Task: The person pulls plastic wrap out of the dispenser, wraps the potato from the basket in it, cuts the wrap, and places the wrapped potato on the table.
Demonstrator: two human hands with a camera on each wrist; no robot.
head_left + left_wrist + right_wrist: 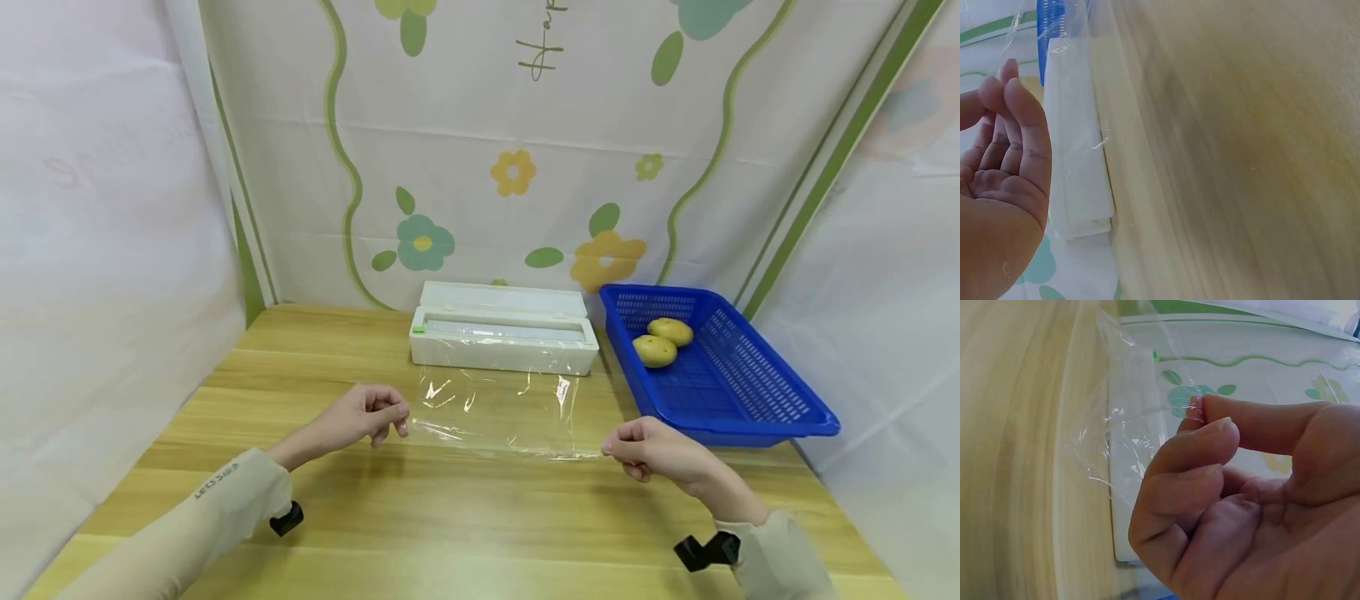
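Observation:
A clear sheet of plastic wrap [495,417] stretches from a white wrap dispenser box [502,354] toward the person, over the wood table. At its near left corner, the left hand [371,414] pinches the film between thumb and fingertips. The right hand [663,454] pinches the near right corner; in the right wrist view, film [1125,419] runs out from between thumb and index finger, the other fingers curled. The dispenser's lid [502,297] stands raised at the back, and a roll [502,332] shows inside. A small green piece [418,329] sits on its left end.
To the right of the box stands a blue plastic basket [731,425] with two potatoes [655,352] at its back left. Patterned cloth [480,108] hangs behind the table, and pale cloth walls [97,275] enclose both sides. Each wrist wears a small black camera mount [708,552].

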